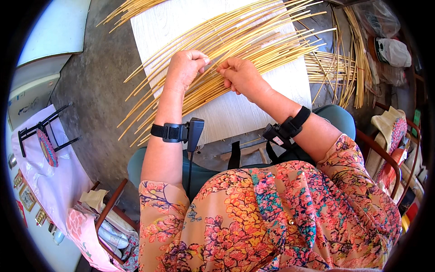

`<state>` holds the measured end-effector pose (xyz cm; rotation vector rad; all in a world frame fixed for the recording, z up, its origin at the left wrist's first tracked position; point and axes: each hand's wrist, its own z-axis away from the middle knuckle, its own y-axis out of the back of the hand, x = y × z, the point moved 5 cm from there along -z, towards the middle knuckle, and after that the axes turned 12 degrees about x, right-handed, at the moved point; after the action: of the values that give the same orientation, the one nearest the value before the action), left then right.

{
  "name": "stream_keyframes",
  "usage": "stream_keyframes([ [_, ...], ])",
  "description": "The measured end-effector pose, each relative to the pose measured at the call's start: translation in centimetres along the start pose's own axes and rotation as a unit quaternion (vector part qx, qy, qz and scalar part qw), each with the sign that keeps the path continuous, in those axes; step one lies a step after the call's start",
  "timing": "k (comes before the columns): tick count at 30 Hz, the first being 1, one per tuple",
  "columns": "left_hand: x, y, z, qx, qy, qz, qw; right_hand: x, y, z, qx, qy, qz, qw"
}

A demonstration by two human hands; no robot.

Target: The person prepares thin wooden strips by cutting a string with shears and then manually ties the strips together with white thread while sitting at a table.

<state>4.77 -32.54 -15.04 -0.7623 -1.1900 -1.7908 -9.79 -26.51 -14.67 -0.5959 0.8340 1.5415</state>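
Observation:
Long, thin, yellow sticks (267, 25) lie side by side in a wide sheaf across a pale wood-grain tabletop (208, 127), with a fine binding crossing some of them. My left hand (185, 68) is raised over the sticks, thumb and fingers pinched; what is between them is too small to make out. Just to its right, my right hand (240, 77) is closed in a pinch over the same sticks, its lower fingers curled; whatever it grips is hidden. The two hands are close but apart. Both forearms wear black straps with small dark boxes.
More loose sticks (358, 54) and plastic bags (393, 52) are at the right. A wooden-armed chair (385, 158) with cushions stands at my right. On my left are a cloth-covered surface (54, 177) with a black folding frame (34, 136), and a white board (54, 27).

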Motion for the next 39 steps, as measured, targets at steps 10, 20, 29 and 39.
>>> stream_keyframes([
  [10, -0.4, -0.2, -0.2, -0.019, -0.001, 0.027, 0.999, 0.4, -0.1, -0.2, 0.008, -0.003, -0.003, 1.000],
  [20, -0.6, -0.7, 0.2, -0.009, -0.016, -0.022, 1.000, 0.7, -0.1, -0.3, 0.027, -0.005, -0.012, 1.000],
  [29, 0.8, -0.4, 1.1, -0.013, -0.009, -0.057, 0.998, 0.5, 0.0, -0.2, 0.029, -0.012, -0.007, 0.999],
  [39, -0.1, -0.3, 0.4, 0.009, -0.035, -0.008, 0.999, -0.2, 0.3, -0.4, 0.029, 0.003, -0.008, 1.000],
])
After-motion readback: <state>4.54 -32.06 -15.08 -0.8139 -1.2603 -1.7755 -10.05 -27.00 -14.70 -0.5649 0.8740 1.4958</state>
